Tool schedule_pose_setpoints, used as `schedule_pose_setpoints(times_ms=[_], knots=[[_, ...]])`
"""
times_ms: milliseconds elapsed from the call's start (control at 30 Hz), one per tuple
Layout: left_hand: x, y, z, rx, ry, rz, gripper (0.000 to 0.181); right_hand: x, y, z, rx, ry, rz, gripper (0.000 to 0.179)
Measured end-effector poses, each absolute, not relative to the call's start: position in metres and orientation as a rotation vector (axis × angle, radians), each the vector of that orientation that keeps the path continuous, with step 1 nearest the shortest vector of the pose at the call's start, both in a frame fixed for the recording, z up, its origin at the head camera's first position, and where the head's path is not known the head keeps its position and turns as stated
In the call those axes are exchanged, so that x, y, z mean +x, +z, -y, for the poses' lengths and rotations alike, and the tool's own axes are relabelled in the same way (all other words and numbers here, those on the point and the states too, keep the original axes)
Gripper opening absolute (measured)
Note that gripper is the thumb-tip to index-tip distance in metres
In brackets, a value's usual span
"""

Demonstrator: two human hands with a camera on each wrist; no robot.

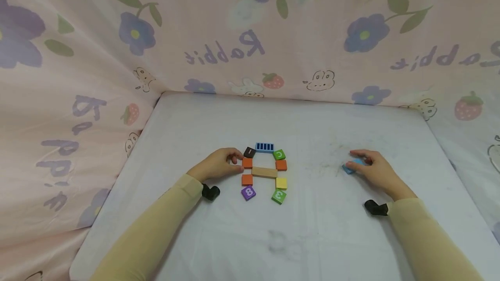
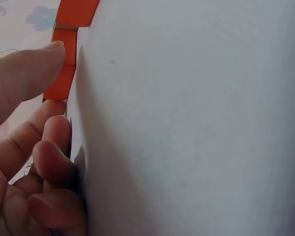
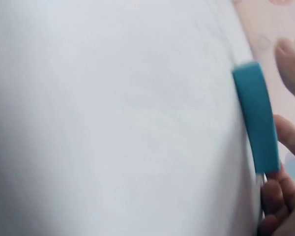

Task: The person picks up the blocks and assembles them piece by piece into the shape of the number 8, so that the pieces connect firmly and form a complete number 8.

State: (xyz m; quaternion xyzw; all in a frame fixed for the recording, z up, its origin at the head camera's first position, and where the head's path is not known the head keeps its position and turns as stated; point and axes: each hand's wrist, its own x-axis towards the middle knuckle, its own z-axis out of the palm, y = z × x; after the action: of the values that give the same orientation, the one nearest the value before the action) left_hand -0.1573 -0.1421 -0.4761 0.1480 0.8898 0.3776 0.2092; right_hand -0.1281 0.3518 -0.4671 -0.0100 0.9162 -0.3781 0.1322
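On the white tabletop, small blocks form two columns with pieces across. My left hand [image 1: 220, 162] pinches the upper-left orange block [image 1: 247, 163]; in the left wrist view, its thumb lies on the orange side [image 2: 65, 81] and a fingertip meets the end. To the right, my right hand [image 1: 375, 168] is over a light-blue block [image 1: 349, 168] lying apart from the others. In the right wrist view, fingers touch the far end of this blue block [image 3: 258, 118], while the blurred thumb is raised off it.
A black tile [image 1: 249, 152], blue barred tile [image 1: 264, 147], green C tile [image 1: 279, 154], second orange block [image 1: 281, 165], wooden bar [image 1: 264, 172], third orange block [image 1: 247, 180], yellow block [image 1: 281, 183], purple 8 tile [image 1: 248, 193] and green 3 tile [image 1: 279, 196] complete the arrangement. Patterned cloth [image 1: 289, 64] surrounds the table.
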Motion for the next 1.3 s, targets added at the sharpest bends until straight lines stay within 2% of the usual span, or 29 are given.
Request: schedule_pose_setpoints(times_ms=[333, 900, 1300], knots=[[-0.157, -0.478, 0.142, 0.394, 1.077, -2.459, 0.036, -0.129, -0.468, -0.374, 0.0, -1.097, -2.538, 0.071], [-0.156, -0.477, 0.142, 0.376, 1.091, -2.442, 0.037, -0.13, -0.471, -0.37, -0.036, -1.125, -2.536, 0.065], [-0.155, -0.474, 0.142, 0.386, 1.082, -2.437, 0.036, -0.129, -0.47, -0.353, -0.08, -0.972, -2.744, 0.06]])
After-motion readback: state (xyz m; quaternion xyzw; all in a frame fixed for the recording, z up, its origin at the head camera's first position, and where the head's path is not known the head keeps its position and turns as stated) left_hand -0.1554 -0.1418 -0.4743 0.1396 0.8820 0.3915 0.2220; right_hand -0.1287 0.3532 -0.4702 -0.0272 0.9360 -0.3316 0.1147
